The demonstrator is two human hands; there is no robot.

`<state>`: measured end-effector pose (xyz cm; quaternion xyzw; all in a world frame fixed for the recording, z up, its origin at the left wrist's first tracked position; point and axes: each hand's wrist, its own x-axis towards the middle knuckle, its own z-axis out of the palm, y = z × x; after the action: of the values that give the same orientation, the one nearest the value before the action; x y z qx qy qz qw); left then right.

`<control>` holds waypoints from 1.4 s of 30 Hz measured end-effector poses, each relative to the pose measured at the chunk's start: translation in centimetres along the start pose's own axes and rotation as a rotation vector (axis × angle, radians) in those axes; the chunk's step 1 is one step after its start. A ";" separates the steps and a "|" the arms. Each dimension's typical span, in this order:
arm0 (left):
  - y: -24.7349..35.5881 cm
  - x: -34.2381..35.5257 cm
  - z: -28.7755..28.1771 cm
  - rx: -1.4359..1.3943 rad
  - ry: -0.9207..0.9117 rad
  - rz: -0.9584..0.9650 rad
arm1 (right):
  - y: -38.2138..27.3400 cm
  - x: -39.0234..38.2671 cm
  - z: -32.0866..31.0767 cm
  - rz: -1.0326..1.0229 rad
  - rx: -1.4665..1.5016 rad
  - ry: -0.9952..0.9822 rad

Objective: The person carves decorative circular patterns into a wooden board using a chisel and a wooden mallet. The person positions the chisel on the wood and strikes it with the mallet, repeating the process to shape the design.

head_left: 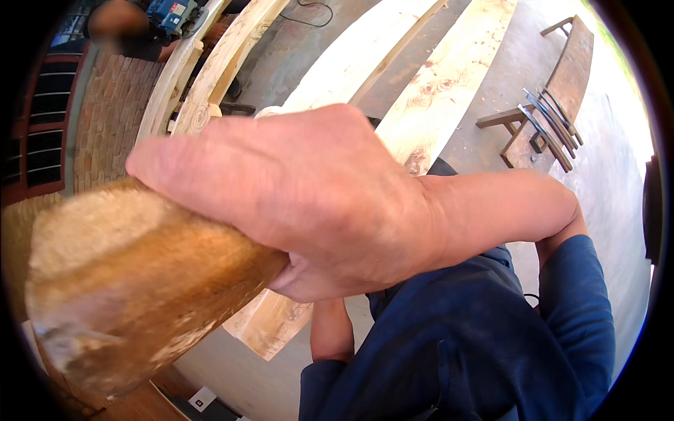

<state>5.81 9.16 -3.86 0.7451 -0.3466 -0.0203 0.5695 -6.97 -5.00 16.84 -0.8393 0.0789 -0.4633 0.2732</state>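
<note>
My right hand (295, 182) is wrapped round a chunky, worn wooden block (112, 281), possibly a mallet head or handle, raised close to the camera and filling much of the middle and left. My left forearm (331, 326) shows lower down, but the hand itself is hidden behind my right hand. Behind them lie long pale timber boards (442, 77), one reaching down past my left forearm.
At upper left a co-worker (140, 38) is beside a blue power tool (168, 17) and carved beams (203, 84). A low wooden bench (570, 67) at right bears several long-handled tools (551, 130). A brick wall (105, 112) runs along the left.
</note>
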 end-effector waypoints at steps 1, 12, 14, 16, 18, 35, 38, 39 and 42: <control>0.2 -0.1 0.6 0.009 -0.022 0.025 | 0.8 -0.8 0.8 -0.146 -0.204 -0.042; 0.4 1.6 0.6 0.929 -0.401 -0.138 | 0.5 -0.8 2.5 -0.149 -0.273 0.013; 4.5 1.8 -0.2 0.920 -0.433 -0.080 | 1.3 -1.0 2.7 -0.253 -0.483 -0.104; 11.0 3.5 1.4 0.941 -0.495 -0.367 | 1.6 -0.2 2.2 -0.205 -0.402 -0.031; 6.1 2.5 1.1 0.723 -0.393 -0.486 | 0.1 1.0 -0.1 -0.048 -0.108 0.072; 2.8 4.9 -2.2 -1.028 -0.068 -0.308 | 9.4 -18.1 2.2 1.115 0.166 0.045; 2.6 4.7 -1.3 -1.017 -0.093 -0.330 | 10.1 -19.2 2.7 1.284 0.203 0.031; 2.6 4.7 -1.3 -1.008 -0.080 -0.342 | 10.2 -19.3 2.7 1.327 0.204 0.022; 2.8 4.7 -1.2 -0.984 -0.049 -0.373 | 10.5 -19.7 3.1 1.227 0.150 0.008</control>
<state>8.55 7.33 0.68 0.4378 -0.1707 -0.2993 0.8304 -14.17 -5.05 -4.55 -0.6177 0.5156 -0.2294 0.5477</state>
